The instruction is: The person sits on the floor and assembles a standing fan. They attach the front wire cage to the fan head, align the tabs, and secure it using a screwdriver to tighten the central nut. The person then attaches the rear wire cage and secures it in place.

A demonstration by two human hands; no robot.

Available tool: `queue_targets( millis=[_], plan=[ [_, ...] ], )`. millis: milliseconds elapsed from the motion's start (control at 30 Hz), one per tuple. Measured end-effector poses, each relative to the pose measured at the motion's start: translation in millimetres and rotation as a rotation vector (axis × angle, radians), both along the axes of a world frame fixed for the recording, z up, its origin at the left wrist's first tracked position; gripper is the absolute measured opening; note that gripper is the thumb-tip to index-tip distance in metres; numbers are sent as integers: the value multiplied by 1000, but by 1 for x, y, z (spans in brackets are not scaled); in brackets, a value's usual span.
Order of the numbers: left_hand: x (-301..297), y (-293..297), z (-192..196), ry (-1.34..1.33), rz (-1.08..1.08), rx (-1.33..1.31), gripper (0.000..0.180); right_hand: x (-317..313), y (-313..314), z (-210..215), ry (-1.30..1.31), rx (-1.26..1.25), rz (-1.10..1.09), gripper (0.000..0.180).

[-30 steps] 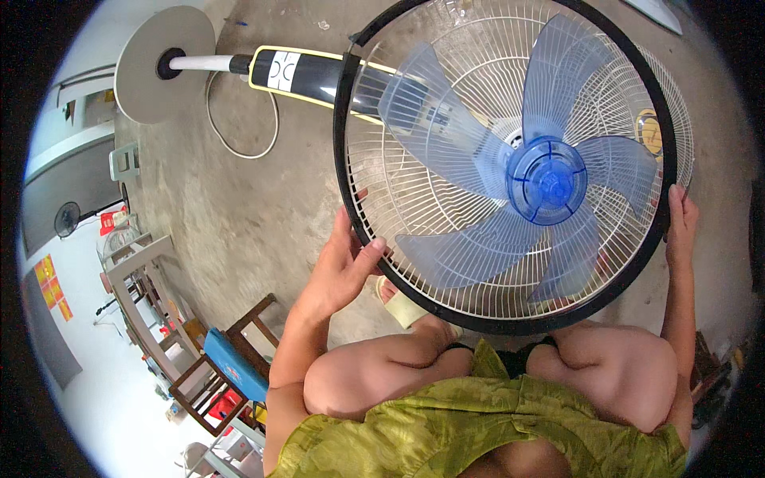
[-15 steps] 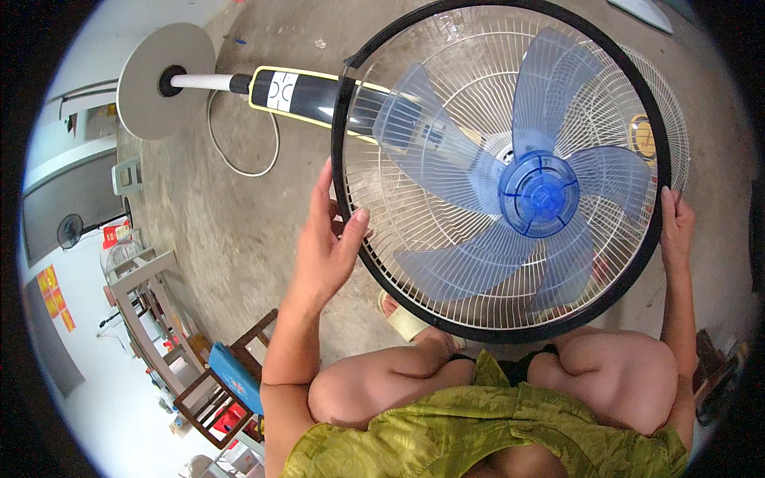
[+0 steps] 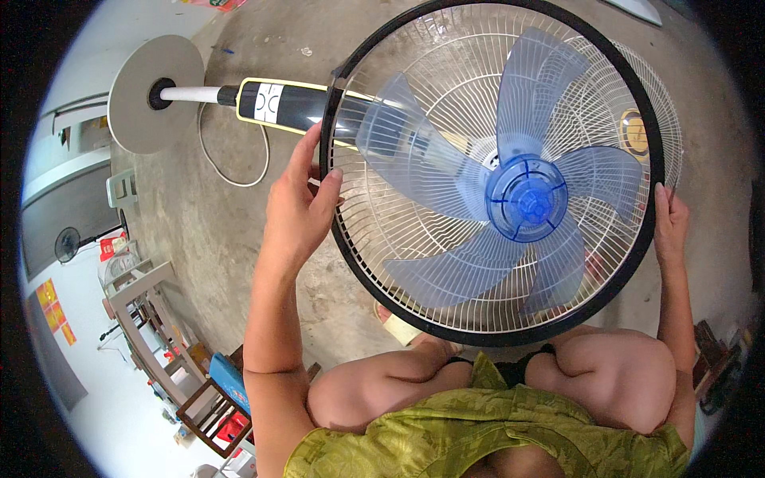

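A fan head with see-through blue blades [image 3: 454, 275] and a blue hub cap [image 3: 527, 199] faces up before me. White wire guard [image 3: 414, 299] lies behind the blades, ringed by a black rim [image 3: 382, 296]. On the rim's left side, my left hand [image 3: 291, 211] has its thumb and fingers pinched about the edge. My right hand [image 3: 671, 223] grips the rim's right side, fingers partly hidden behind it. From the fan head a black body with yellow edging [image 3: 299, 107] reaches left along a white pole [image 3: 191, 94] to a round grey base [image 3: 127, 99].
Another white wire guard [image 3: 671, 103] with a round yellow badge [image 3: 635, 134] is partly behind the fan at right. A white cord [image 3: 239, 183] loops on the concrete floor [image 3: 231, 231]. At left stand a wooden chair [image 3: 203, 414], a blue object [image 3: 229, 378] and a table frame [image 3: 135, 287].
My left hand has moved up along the rim to a higher spot. The fan and its base have shifted slightly left in view. My right hand keeps its grip.
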State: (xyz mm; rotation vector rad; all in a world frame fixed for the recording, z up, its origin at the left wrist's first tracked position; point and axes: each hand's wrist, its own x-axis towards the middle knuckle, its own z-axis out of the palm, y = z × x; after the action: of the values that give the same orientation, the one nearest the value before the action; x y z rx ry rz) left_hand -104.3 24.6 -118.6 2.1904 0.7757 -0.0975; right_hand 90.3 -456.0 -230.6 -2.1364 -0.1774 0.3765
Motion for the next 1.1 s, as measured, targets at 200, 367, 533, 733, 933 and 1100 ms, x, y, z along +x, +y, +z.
queue_targets(
  millis=[200, 367, 533, 733, 933, 1100],
  plan=[
    [2, -1, -4, -10, -65, 146, 55, -1, -3, -1, -46, -23, 11, 32],
    [6, -3, 0, 34, -78, 185, 53, -4, 9, 8, -24, -73, -11, 34],
    [8, -3, -2, 16, -135, 258, 51, -5, 7, 3, -3, -19, -57, 34],
    [13, -5, -2, 34, -167, 323, 48, -4, 5, 3, -5, -21, -47, 33],
    [13, -3, 1, 51, -143, 323, 47, -1, 22, 19, -50, -131, -21, 34],
    [8, -1, 0, 29, -95, 274, 46, -1, 20, 24, -38, -206, -13, 35]
  ],
)
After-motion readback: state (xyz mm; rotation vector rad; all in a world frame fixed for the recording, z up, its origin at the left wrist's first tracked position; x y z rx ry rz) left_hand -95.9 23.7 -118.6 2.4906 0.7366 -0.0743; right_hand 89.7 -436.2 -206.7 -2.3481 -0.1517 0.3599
